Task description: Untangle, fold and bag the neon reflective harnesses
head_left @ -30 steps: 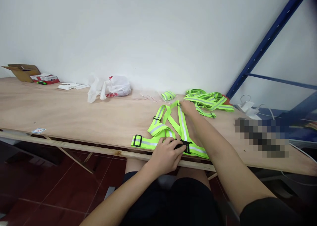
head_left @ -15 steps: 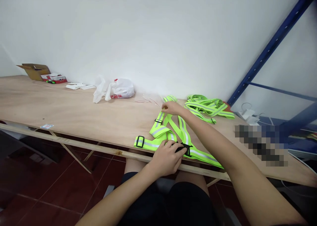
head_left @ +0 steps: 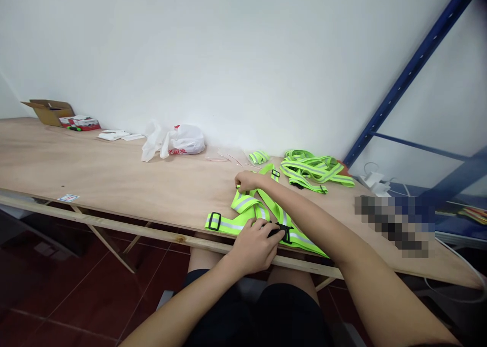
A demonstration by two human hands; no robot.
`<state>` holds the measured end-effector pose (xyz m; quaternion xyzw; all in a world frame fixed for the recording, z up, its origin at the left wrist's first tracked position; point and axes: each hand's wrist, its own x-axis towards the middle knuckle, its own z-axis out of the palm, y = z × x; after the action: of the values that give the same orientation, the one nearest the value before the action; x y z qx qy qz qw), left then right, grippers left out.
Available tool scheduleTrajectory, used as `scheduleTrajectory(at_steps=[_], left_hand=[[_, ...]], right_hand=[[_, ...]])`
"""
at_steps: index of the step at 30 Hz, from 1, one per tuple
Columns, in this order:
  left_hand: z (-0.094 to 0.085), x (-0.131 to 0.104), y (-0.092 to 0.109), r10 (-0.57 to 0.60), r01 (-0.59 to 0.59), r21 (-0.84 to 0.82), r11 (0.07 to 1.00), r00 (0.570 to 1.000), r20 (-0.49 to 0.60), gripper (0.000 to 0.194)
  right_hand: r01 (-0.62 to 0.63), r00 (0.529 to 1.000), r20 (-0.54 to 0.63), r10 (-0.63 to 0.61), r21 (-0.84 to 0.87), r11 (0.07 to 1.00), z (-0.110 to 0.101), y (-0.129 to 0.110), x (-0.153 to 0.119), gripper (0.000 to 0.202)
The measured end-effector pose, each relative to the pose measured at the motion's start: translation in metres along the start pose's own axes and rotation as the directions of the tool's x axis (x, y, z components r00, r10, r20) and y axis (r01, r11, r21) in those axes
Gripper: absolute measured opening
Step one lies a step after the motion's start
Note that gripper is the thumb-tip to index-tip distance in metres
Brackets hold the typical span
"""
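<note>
Behind everything, a plain white wall [head_left: 213, 58], turning a corner at far left. Along its foot, a long plywood table [head_left: 95, 169], pale and faintly grained, with a timber rail [head_left: 152, 230] under the front edge and slanting braces below. Under that, a dark red tiled floor [head_left: 95, 281] with thin pale joints. At right, a blue metal rack [head_left: 418, 58], its perforated upright slanting in view. At the front edge, a person in dark shorts [head_left: 297, 311], knees partly under the table.

At the near edge, a lime-yellow reflective strap vest [head_left: 246, 204], lying spread, silver-striped straps folded and crossing. Beyond it to the right, a loose heap of matching straps [head_left: 314, 169]. Near the right end, a dark object [head_left: 391, 228], pixelated past recognition. Along the wall from the left, an open cardboard carton [head_left: 53, 112], a red-and-white box [head_left: 81, 123] touching or just beside it, and a white plastic bag [head_left: 188, 139] with red print.

Left hand [head_left: 254, 245] at the near edge, fingers curled over a black buckle [head_left: 286, 234], thumb nearly meeting them. Right hand [head_left: 247, 181] beyond it, fingers pinched together on the vest's left strap. Smallest, a rolled strap bundle [head_left: 259, 157] and a table label [head_left: 68, 198].
</note>
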<state>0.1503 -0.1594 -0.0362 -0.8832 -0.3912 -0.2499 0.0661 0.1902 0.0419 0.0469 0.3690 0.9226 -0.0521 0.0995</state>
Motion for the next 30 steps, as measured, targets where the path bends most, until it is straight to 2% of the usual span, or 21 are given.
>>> scheduleTrajectory(at_steps=[4, 9, 15, 20, 25, 30], left_hand=[[0.000, 0.000, 0.000, 0.007, -0.007, 0.004, 1.000, 1.000, -0.001, 0.038], [0.001, 0.000, 0.001, -0.013, 0.013, -0.007, 1.000, 1.000, -0.017, 0.037], [-0.004, 0.002, 0.007, -0.093, 0.093, -0.070, 0.993, 0.996, 0.001, 0.037], [-0.015, 0.005, 0.011, -0.134, 0.146, -0.143, 0.979, 0.987, 0.093, 0.038], [-0.021, 0.005, 0.013, -0.143, 0.169, -0.160, 0.972, 0.976, 0.161, 0.043], [-0.022, 0.005, 0.014, -0.139, 0.168, -0.150, 0.974, 0.973, 0.186, 0.046]], right_hand=[[-0.004, 0.995, -0.097, 0.006, 0.020, 1.000, -0.013, 0.009, -0.004, 0.031], [-0.057, 0.973, -0.221, 0.065, 0.041, 0.998, -0.036, 0.033, -0.011, 0.033], [-0.214, 0.910, -0.374, 0.177, -0.058, 0.975, -0.062, 0.062, -0.026, 0.039], [-0.304, 0.877, -0.419, 0.233, -0.110, 0.946, -0.073, 0.078, -0.038, 0.041], [-0.288, 0.856, -0.453, 0.248, -0.021, 0.957, -0.080, 0.091, -0.046, 0.035], [-0.276, 0.825, -0.504, 0.253, 0.031, 0.961, -0.083, 0.101, -0.050, 0.033]])
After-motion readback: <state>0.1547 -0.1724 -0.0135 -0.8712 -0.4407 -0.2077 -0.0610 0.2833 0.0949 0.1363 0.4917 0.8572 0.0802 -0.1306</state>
